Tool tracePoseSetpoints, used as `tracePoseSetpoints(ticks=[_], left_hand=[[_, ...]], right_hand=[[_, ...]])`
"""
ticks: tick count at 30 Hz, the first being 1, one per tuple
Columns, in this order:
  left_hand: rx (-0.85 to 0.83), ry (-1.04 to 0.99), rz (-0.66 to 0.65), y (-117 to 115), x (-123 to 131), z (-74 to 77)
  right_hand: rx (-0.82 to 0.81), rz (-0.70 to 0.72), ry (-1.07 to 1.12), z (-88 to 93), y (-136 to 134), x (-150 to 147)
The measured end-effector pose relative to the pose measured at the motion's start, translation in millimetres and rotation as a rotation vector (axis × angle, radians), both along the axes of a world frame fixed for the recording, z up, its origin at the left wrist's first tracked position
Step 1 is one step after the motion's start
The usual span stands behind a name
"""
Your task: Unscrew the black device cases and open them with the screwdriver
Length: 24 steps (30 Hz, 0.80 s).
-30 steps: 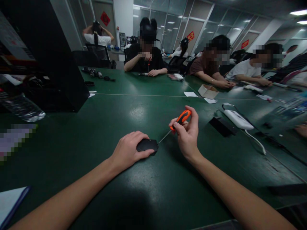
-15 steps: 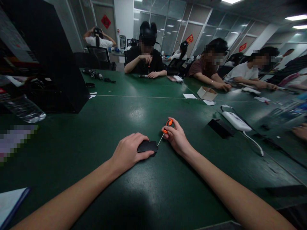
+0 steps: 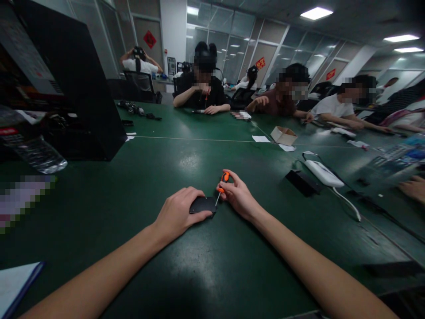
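Note:
A small flat black device (image 3: 203,204) lies on the green table (image 3: 139,186). My left hand (image 3: 177,212) rests on its left side, fingers curled over it and pinning it down. My right hand (image 3: 238,196) is closed round an orange-handled screwdriver (image 3: 222,181). The thin shaft slants down and left, and its tip meets the device's right edge. Most of the handle is hidden inside my fingers.
A black box (image 3: 79,93) and a plastic bottle (image 3: 36,153) stand at the left. A white power strip (image 3: 323,173) and a flat black part (image 3: 302,182) lie to the right. A small cardboard box (image 3: 283,135) sits farther back. Several people sit along the far side. A notebook (image 3: 15,285) is at the near left corner.
My right hand has dropped and moved left toward the device, tipping the screwdriver steeper with its tip still at the edge. My left hand has stayed on the device.

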<state>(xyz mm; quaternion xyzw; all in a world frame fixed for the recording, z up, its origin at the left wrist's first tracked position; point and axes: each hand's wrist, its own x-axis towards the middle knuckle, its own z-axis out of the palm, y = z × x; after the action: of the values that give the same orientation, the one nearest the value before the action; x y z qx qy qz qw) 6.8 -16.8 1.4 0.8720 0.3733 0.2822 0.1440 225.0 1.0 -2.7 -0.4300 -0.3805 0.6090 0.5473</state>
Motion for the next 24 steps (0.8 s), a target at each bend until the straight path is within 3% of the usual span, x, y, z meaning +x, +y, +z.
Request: tracePoseSetpoints(ticks=[7, 12, 20, 24], left_hand=[[-0.019, -0.013, 0.001, 1.1, 0.2, 0.5], [-0.045, -0.024, -0.004, 1.1, -0.5, 1.5], [-0.046, -0.086, -0.025, 2.4, 0.1, -1.2], [-0.066, -0.110, -0.054, 2.8, -1.0, -0.1]], right_hand=[[-0.020, 0.056, -0.041, -0.6, -0.8, -0.5], [0.035, -0.078, -0.029, -3.1, 0.3, -1.5], [0.034, -0.109, 0.013, -6.3, 2.3, 0.5], [0.068, -0.194, 0.023, -7.9, 4.0, 3.5]])
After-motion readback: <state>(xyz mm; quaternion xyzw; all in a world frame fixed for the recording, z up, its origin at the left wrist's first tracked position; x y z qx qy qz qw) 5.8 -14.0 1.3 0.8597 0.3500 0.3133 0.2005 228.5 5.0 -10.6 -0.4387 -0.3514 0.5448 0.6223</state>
